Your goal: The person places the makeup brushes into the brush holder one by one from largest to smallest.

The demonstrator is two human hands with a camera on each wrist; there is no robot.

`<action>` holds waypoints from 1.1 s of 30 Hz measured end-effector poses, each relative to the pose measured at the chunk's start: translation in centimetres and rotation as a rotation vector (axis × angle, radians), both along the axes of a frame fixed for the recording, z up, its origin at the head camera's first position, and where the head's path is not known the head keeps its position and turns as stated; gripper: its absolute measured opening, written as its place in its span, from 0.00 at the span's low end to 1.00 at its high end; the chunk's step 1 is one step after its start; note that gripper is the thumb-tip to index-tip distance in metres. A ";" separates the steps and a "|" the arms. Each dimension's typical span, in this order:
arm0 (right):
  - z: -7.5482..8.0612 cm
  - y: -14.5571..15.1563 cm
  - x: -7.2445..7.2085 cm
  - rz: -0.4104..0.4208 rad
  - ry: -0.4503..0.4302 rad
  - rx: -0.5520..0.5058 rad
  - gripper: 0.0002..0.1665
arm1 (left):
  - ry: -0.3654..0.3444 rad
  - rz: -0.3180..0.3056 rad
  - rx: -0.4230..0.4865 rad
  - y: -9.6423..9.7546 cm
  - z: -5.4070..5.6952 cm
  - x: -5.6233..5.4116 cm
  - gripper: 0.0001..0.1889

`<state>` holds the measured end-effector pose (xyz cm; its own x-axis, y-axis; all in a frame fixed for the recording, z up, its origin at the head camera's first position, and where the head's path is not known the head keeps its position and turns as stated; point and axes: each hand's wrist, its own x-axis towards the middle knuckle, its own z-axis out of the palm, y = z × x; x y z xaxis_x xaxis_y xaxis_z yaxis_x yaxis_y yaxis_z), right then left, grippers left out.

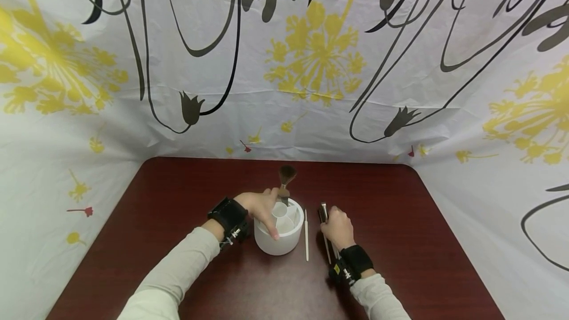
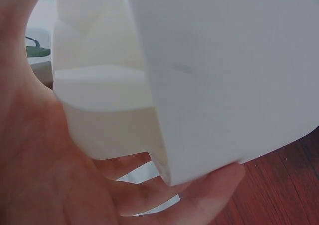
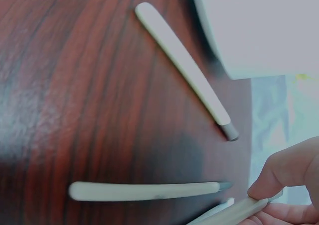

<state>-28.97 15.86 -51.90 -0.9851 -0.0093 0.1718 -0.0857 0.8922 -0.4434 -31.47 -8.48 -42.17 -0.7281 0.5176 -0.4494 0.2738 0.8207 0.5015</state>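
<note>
A white round brush holder (image 1: pixel 277 243) with inner compartments stands on the table. My left hand (image 1: pixel 261 206) grips it at the rim, thumb on the near side; in the left wrist view the fingers (image 2: pixel 214 190) curl against its wall. A makeup brush (image 1: pixel 287 174) with dark bristles stands up from the holder's far side. My right hand (image 1: pixel 340 228) is to the right, pinching the pale handle (image 3: pixel 239 213) of a brush between thumb and fingers. Beside it lies another pale-handled brush (image 3: pixel 149 191). What the right palm covers is hidden.
A thin pale brush (image 1: pixel 306 236) lies on the table between the holder and my right hand. The dark red wooden table (image 1: pixel 200 177) has rounded far corners. A white cloth with a flower print (image 1: pixel 249 83) hangs behind it and at both sides.
</note>
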 end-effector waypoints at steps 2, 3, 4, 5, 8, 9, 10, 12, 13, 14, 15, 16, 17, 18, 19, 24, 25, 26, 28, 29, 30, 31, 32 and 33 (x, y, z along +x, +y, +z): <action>0.3 0.0 0.1 0.011 0.015 -0.003 0.11 | 0.005 -0.005 -0.001 0.0 0.0 0.0 0.66; 0.5 0.0 0.2 0.016 0.022 -0.009 0.11 | 0.007 -0.006 -0.003 0.0 -0.1 0.0 0.66; 0.7 0.0 0.3 0.020 0.030 -0.017 0.10 | 0.004 -0.004 0.001 0.0 -0.1 0.0 0.66; 0.9 0.0 0.4 0.024 0.041 -0.026 0.09 | -0.001 0.000 0.006 0.0 -0.1 0.1 0.66; 1.7 0.0 0.8 0.018 0.063 -0.056 0.07 | -0.012 0.012 0.016 0.0 -0.1 0.1 0.67; 2.0 0.0 0.9 0.015 0.072 -0.065 0.07 | -0.017 0.017 0.019 0.0 -0.1 0.1 0.68; 2.2 -0.1 1.0 0.014 0.081 -0.073 0.08 | -0.019 0.020 0.023 0.0 -0.2 0.1 0.68; 2.7 -0.1 1.2 0.009 0.104 -0.081 0.10 | -0.021 0.023 0.027 0.1 -0.2 0.2 0.67; 3.0 -0.2 1.3 0.008 0.116 -0.084 0.12 | -0.022 0.025 0.029 0.1 -0.2 0.2 0.67; 3.2 -0.2 1.4 0.008 0.128 -0.087 0.14 | -0.019 0.025 0.029 0.1 -0.1 0.2 0.67; 3.4 -0.2 1.5 0.008 0.139 -0.087 0.16 | -0.016 0.023 0.028 0.1 -0.1 0.2 0.67; 3.6 -0.3 1.6 0.008 0.146 -0.092 0.18 | -0.013 0.021 0.027 0.1 -0.1 0.2 0.66; 3.8 -0.3 1.6 0.009 0.148 -0.095 0.19 | -0.011 0.017 0.023 0.1 -0.1 0.1 0.66; 4.0 -0.3 1.7 0.010 0.147 -0.097 0.20 | -0.005 0.014 0.019 0.1 -0.1 0.1 0.66; 4.1 -0.3 1.8 0.013 0.144 -0.104 0.20 | -0.003 0.011 0.015 0.1 -0.1 0.1 0.66; 4.8 -0.4 2.1 0.044 0.140 -0.136 0.21 | -0.010 0.019 0.030 0.0 -0.1 0.1 0.66; 5.0 -0.5 2.2 0.050 0.146 -0.142 0.21 | -0.014 0.025 0.036 0.0 -0.1 0.2 0.66; 5.1 -0.5 2.2 0.055 0.153 -0.144 0.21 | -0.017 0.029 0.041 0.0 0.0 0.2 0.66; 5.3 -0.6 2.3 0.063 0.163 -0.149 0.21 | -0.017 0.031 0.044 0.0 0.0 0.2 0.66; 5.4 -0.6 2.4 0.065 0.165 -0.151 0.21 | -0.016 0.028 0.039 0.0 0.0 0.2 0.67; 5.5 -0.6 2.4 0.066 0.164 -0.154 0.22 | -0.015 0.025 0.037 0.0 0.0 0.2 0.68; 5.6 -0.7 2.4 0.067 0.163 -0.155 0.22 | -0.013 0.020 0.033 0.0 0.0 0.2 0.68; 5.7 -0.7 2.5 0.069 0.162 -0.156 0.22 | -0.009 0.013 0.026 0.0 0.0 0.2 0.69; 5.8 -0.7 2.5 0.071 0.162 -0.160 0.22 | -0.006 0.007 0.019 0.0 0.0 0.2 0.70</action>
